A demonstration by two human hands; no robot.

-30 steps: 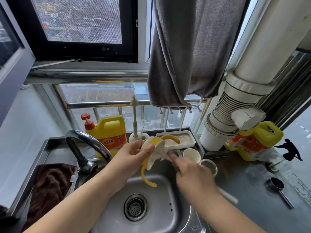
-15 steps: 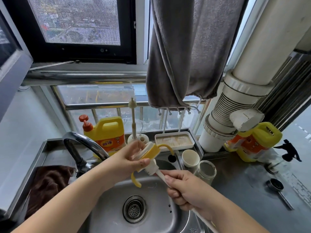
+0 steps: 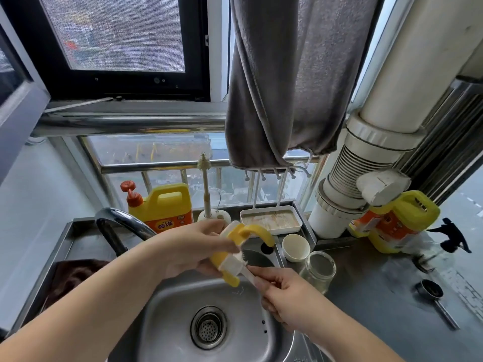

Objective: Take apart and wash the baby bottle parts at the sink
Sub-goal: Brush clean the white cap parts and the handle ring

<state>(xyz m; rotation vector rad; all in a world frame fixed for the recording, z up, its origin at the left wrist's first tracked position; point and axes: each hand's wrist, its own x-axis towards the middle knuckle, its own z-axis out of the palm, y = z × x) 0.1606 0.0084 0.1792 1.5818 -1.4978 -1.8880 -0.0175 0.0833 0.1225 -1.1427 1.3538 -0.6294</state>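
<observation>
L hand (image 3: 190, 253) grips handled collar (image 3: 236, 253), axis tilted up-left; R hand (image 3: 283, 293) grips brush (image 3: 247, 273).

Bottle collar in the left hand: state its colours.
Yellow handles on a white ring, seen in the head view.

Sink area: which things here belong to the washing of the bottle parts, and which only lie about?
In use:
- yellow handle ring, held by the left hand
- bottle brush, gripped by the right hand
- sink

Lying about:
- glass jar
- white cup
- detergent jug
- white tray
- grey towel
- metal scoop
</observation>
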